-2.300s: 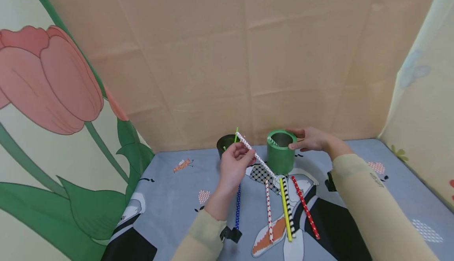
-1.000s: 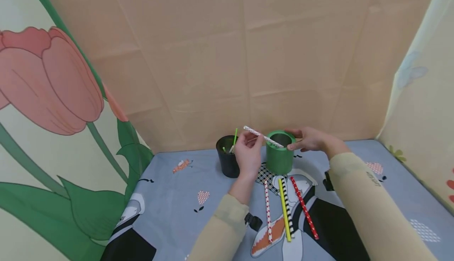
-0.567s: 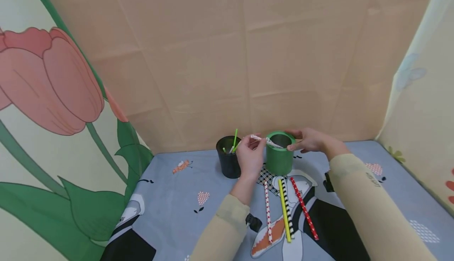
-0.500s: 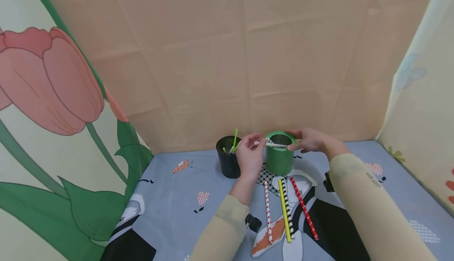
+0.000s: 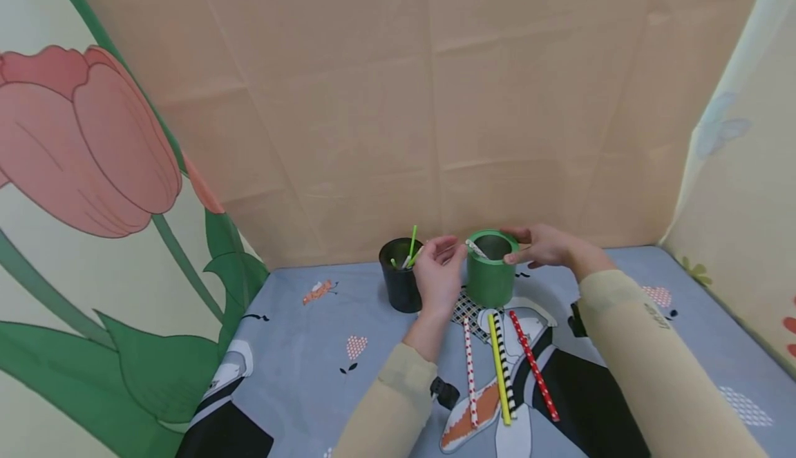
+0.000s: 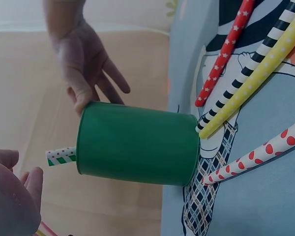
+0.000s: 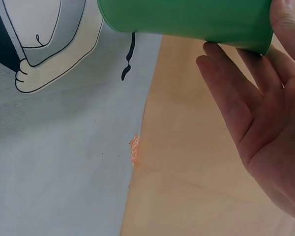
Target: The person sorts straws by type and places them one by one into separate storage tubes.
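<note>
A green cup (image 5: 490, 275) stands upright on the printed grey-blue cloth (image 5: 298, 347). My right hand (image 5: 521, 246) holds its rim, thumb on the near side and fingers behind; the right wrist view shows that hand (image 7: 250, 108) against the cup (image 7: 187, 17). A white straw with green marks (image 5: 475, 248) pokes out of the cup, its end (image 6: 61, 156) showing past the rim. My left hand (image 5: 449, 252) hovers just left of the cup with relaxed fingers and holds nothing.
A black cup (image 5: 401, 284) with a green straw (image 5: 413, 240) stands left of the green cup. In front lie a red-dotted white straw (image 5: 470, 368), a yellow straw (image 5: 499, 368), a black-and-white striped straw (image 5: 506, 365) and a red straw (image 5: 535, 365). Cardboard walls (image 5: 435, 112) close in the back.
My left hand carried the white dotted straw up to the green cup, slid it inside and let go. The right hand stayed on the cup's rim.
</note>
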Motion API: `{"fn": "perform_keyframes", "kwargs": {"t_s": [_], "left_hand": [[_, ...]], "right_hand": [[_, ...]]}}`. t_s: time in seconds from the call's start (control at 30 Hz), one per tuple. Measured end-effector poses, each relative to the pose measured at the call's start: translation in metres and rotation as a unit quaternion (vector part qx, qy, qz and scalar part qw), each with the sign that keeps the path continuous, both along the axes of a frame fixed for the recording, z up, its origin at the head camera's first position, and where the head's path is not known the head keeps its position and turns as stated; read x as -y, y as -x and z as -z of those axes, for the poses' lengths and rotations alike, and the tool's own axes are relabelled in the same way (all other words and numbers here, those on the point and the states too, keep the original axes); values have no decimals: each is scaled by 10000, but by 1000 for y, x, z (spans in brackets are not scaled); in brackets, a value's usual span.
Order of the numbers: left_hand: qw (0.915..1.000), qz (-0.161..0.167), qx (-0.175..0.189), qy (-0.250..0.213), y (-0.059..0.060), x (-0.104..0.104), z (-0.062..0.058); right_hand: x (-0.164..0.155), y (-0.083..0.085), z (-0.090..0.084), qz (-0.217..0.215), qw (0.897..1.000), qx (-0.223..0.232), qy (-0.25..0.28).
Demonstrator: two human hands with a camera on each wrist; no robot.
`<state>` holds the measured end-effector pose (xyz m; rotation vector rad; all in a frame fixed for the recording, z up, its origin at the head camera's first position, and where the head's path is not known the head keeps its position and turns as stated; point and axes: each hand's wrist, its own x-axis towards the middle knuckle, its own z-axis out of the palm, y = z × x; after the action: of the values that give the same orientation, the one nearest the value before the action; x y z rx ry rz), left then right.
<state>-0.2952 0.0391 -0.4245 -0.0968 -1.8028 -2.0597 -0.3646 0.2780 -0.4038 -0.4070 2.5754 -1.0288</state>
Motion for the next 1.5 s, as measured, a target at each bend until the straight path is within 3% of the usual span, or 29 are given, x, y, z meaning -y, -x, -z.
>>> {"fn": "perform_keyframes", "kwargs": {"t_s": [0.63,0.9,1.07,1.27,1.5], "left_hand": [[9995,105,-95,266,-5,20,11],[9981,159,160,571,-10,29,20],[9964,328,370,682,-17,37,30],[9944,574,492,737,-28,60,51],[9820,635,1214,1299,-36,95,72]], "right_hand": [[1,1,-1,-16,10000,62,37],[-1,4,2,-34,9999,-129,-100],[-2,5,6,-102,9988,-421,-216],[3,3,5,-198,9983,-520,-159],[4,0,5,-255,9982,-543,-87]]}}
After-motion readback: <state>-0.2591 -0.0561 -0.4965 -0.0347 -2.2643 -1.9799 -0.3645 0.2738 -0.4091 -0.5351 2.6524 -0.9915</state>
